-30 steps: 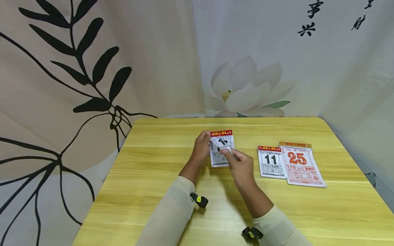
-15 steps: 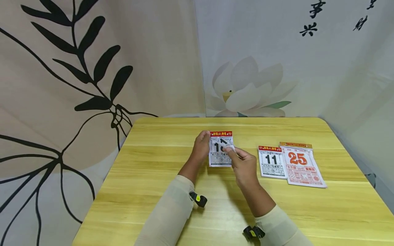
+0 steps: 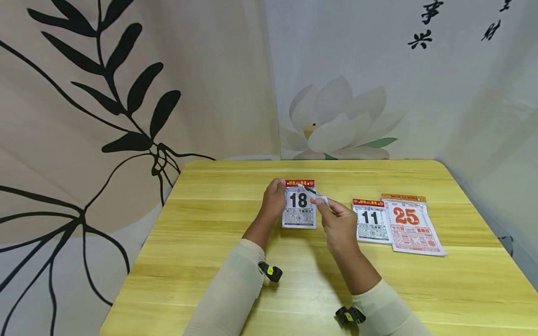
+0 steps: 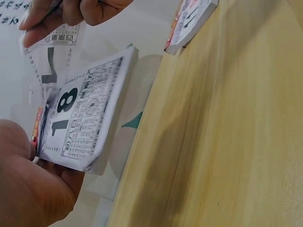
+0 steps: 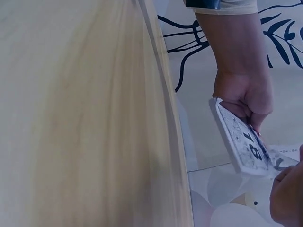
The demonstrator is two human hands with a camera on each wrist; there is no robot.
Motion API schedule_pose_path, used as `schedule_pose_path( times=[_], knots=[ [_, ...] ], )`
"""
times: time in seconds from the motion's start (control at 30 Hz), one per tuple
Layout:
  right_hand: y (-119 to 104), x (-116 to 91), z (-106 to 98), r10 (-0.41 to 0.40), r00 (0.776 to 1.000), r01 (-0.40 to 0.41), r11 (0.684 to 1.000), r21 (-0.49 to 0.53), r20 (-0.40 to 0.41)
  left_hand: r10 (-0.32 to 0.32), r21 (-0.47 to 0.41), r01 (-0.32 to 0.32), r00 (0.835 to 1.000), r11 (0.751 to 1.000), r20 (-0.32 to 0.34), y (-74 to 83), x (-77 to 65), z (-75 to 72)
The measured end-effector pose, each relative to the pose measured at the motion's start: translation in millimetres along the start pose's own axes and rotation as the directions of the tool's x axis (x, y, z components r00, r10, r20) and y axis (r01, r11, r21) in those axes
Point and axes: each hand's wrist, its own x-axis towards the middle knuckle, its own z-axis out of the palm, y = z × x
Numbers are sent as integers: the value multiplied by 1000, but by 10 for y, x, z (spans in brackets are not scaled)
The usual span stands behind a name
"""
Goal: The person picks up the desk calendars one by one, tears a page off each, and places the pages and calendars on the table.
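Observation:
My left hand (image 3: 274, 200) grips the upper left edge of a tear-off calendar (image 3: 299, 217), a thick pad with a red header and a black 18 on its top sheet. It is held up over the table. In my right hand (image 3: 339, 226), thumb and fingers pinch a thin calendar page (image 4: 49, 61), lifted and twisted toward the right. In the left wrist view the page's narrow end still meets the pad just under the header, and a black digit shows on it. The right wrist view has the pad (image 5: 236, 137) tilted, its lower edge toward the tabletop.
To the right on the wooden table (image 3: 201, 261) lie a smaller calendar (image 3: 371, 226) showing 11 and a larger calendar (image 3: 414, 228) with a red 25, edges overlapping. A printed curtain (image 3: 218, 84) hangs behind the table's far edge.
My right hand has drawn the page up and to the right across the pad, uncovering the 18. My left hand and the calendar have barely moved.

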Motion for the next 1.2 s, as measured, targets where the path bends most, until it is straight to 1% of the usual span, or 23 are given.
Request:
schedule_pose_path(
  times=[0.17,0.33,0.53,0.7,0.87,1.0,1.2],
  knots=[
    [-10,24,-24,-3,1000,4,999,46,-13,-15,36,16,1000,999,-21,-20,7,-31],
    [-6,32,-46,1,1000,0,998,61,-19,-20,65,21,1000,998,-19,-37,10,-68],
    [0,59,-77,-27,999,30,996,87,-39,-77,28,79,995,996,-62,-84,43,-140],
    [1,83,-104,-47,998,51,995,87,-49,-98,13,99,992,995,-76,-93,46,-181],
    [1,77,-78,-38,999,40,997,67,-36,-108,12,109,990,994,-86,-64,38,-211],
    [9,77,-46,-41,999,43,997,66,-33,-95,23,97,991,995,-93,-30,25,-256],
    [20,91,-5,-45,999,45,998,39,-16,-79,49,84,992,995,-98,-34,32,-346]
  ],
)
